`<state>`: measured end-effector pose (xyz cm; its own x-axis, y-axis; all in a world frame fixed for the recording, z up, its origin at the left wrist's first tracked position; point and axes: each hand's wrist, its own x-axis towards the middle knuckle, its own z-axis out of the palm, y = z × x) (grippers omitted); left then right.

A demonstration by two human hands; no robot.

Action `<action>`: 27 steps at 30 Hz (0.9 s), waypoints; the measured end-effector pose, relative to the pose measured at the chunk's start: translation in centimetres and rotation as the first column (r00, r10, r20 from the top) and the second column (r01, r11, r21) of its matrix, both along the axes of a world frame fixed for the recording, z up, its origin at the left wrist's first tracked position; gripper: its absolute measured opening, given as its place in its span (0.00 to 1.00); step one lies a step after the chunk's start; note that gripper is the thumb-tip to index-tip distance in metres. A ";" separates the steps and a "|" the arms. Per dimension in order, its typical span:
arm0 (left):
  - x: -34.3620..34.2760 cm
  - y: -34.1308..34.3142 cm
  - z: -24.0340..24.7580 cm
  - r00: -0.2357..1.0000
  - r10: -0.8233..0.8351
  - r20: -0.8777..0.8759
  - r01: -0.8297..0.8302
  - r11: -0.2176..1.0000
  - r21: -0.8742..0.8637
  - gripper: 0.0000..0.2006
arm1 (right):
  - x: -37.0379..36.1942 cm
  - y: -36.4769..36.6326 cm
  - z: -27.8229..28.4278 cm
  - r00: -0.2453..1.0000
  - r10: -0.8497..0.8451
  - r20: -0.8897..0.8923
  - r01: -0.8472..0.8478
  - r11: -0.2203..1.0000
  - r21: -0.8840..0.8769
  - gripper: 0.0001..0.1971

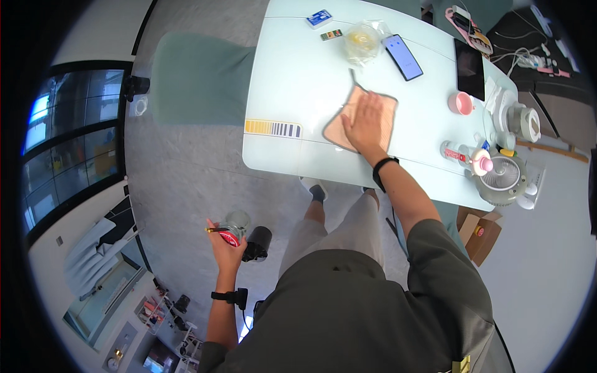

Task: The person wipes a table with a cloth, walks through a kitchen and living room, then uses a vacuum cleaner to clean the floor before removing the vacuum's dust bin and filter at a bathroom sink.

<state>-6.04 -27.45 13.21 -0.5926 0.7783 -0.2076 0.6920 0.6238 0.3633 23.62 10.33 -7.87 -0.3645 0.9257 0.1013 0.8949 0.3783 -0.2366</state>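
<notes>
Pale blue-white table (298,81) carries everything. On it the right hand (364,121) presses flat, fingers together, on a peach cloth (339,127) near the front edge. Behind the cloth, a clear lidded tub (362,41) holds something yellowish. Off the table, the left hand (225,252) grips a clear bottle with a red label (233,229), contents unclear.

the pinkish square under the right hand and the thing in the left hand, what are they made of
The pinkish square looks like soft matte cloth: it lies flat under the right hand, with a stitched-looking edge. The container in the left hand seems clear glass or plastic; you can see through it.
</notes>
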 end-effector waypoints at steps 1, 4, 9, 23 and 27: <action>-0.1 -0.5 0.0 1.000 0.015 0.014 -0.015 1.000 0.000 0.60 | -1.6 1.2 0.0 0.996 0.077 -0.049 -0.076 0.997 0.015 0.43; 0.2 -2.0 -0.6 0.999 0.042 0.006 -0.041 0.999 -0.032 0.60 | -6.4 5.8 -0.7 0.976 0.203 -0.077 -0.200 0.979 0.047 0.43; 1.0 -3.6 -0.3 0.990 0.130 0.052 -0.125 0.989 -0.078 0.60 | -14.4 9.2 -1.0 0.974 0.195 -0.111 -0.179 0.974 0.135 0.43; -1.6 -2.6 -1.5 0.998 0.001 0.057 0.002 0.999 -0.045 0.59 | 6.8 -6.0 -3.4 0.987 -0.098 0.125 0.099 0.995 -0.001 0.41; -2.6 -2.4 -2.1 0.997 -0.002 0.073 0.005 0.999 -0.041 0.59 | 13.3 -10.1 -3.3 0.897 -0.433 0.085 0.436 0.900 -0.017 0.40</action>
